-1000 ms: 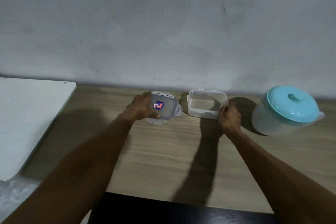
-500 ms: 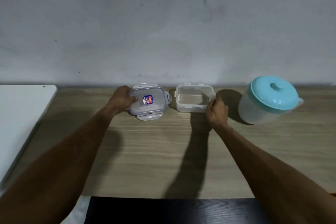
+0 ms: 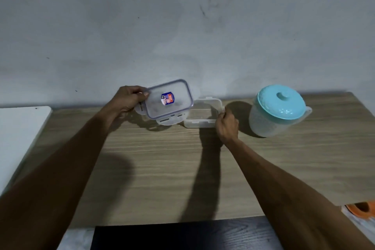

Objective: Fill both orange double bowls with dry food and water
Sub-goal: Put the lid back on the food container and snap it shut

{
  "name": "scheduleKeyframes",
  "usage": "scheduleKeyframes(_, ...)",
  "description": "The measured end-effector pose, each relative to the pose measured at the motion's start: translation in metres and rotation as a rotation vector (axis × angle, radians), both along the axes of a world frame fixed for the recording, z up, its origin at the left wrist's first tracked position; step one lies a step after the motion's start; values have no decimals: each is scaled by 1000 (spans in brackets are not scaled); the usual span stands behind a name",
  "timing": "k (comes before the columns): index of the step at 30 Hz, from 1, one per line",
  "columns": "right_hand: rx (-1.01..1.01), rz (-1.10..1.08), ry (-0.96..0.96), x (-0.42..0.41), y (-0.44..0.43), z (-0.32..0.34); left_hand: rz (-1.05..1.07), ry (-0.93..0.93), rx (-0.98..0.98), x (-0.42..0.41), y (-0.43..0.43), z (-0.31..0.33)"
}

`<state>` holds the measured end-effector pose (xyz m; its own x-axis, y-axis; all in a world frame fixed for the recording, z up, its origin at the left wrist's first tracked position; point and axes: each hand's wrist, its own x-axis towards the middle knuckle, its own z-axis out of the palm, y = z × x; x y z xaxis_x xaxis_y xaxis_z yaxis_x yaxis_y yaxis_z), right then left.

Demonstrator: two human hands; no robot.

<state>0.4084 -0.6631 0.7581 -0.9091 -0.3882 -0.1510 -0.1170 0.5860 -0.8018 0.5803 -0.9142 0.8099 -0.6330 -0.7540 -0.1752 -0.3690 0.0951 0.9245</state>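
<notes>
A clear lid (image 3: 169, 100) with a small label is being held tilted above the counter (image 3: 162, 168) by the left hand (image 3: 126, 100), whose fingers are closed on the lid's left edge with the thumb on top. It is raised at the far side of the counter, overlapping the left end of an open clear container (image 3: 203, 114), which suggests it is either being brought down to close the box or being taken away from it; which of the two cannot be told. The container is being steadied by the right hand (image 3: 227, 125), whose fingers are pinched on its right rim, presumably so that the light box is not being pushed about while the lid is being handled. Little or no dry food is being seen through its walls, though the contents are too dim to judge.

To the right, near the wall, a clear water jug (image 3: 278, 110) with a turquoise lid is standing upright, apart from both hands, probably being kept close for the water. Only a sliver of something orange (image 3: 360, 209), likely one of the double bowls, is showing at the near right, below the counter's edge; whether it is filled cannot be told.
</notes>
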Motion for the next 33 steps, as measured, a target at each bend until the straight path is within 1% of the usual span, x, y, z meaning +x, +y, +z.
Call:
scheduleKeyframes(2,-95,-56,-37,-4,1,1,-39,-10,-22,-27,13,-1)
scheduleKeyframes(5,-204,-150,-122,-13,2,5,-108,-42,-6,-63,30,-7)
scheduleKeyframes(7,-245,-165,-158,-18,4,8,-147,-91,-12,-81,38,-12)
scheduleKeyframes(13,-306,-188,-154,-29,8,1,-162,-186,-51,-109,52,-25)
scheduleKeyframes(16,-296,-196,-177,-33,9,-5,-149,-180,-74,-115,57,-27)
scheduleKeyframes(25,-285,-186,-120,-34,6,-8,-77,-167,-165,-114,64,-32)
scheduleKeyframes(30,-246,-133,-96,-32,6,-9,-30,-104,-42,-108,62,-39)
scheduleKeyframes(33,-188,-136,-87,-30,6,-7,-30,-153,62,-100,64,-42)
